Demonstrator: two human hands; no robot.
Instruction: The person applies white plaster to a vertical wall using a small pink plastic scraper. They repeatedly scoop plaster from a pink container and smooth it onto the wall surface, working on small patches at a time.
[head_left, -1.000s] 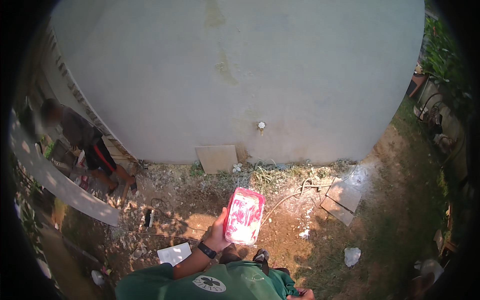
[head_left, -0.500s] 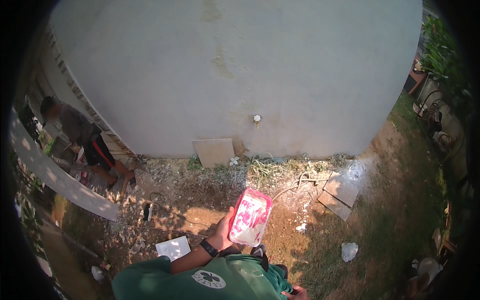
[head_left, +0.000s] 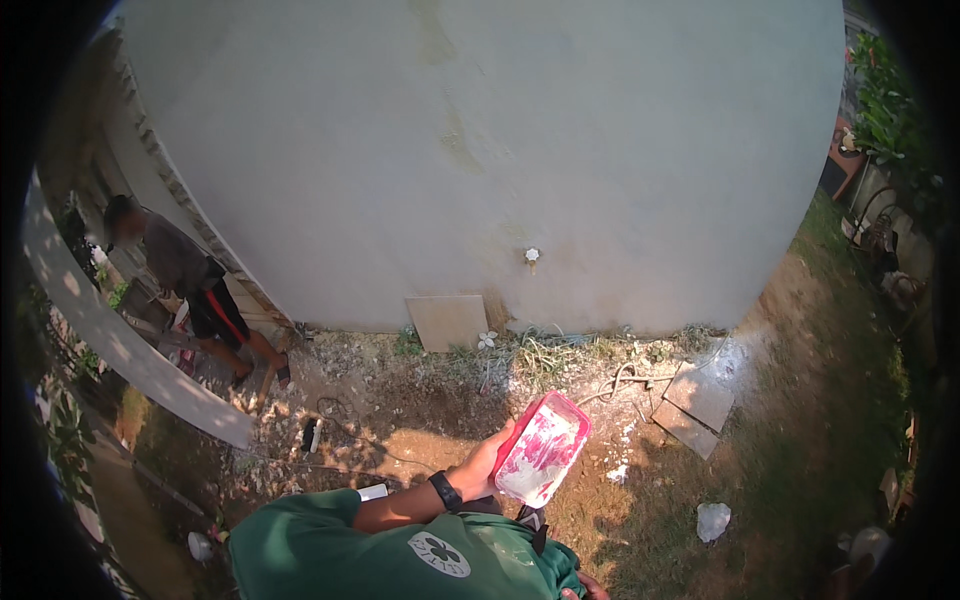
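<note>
- Left hand (head_left: pixel 485 467) clamped on pink tub (head_left: pixel 545 450) by its left side, just ahead of green shirt (head_left: pixel 390 545).
- Tub likely light, semi-stiff; white smears probably slick.
- Best hold: outer walls.
- Right hand (head_left: pixel 593 588): mostly hidden, grip can't be told.

several parts are going unseen

the red container (head_left: pixel 543 449) is hiding fingers of the left hand (head_left: pixel 487 466); the lower edge is cutting off the right hand (head_left: pixel 592 588); the green shirt (head_left: pixel 325 540) is partly covering a white object (head_left: pixel 373 492).
</note>
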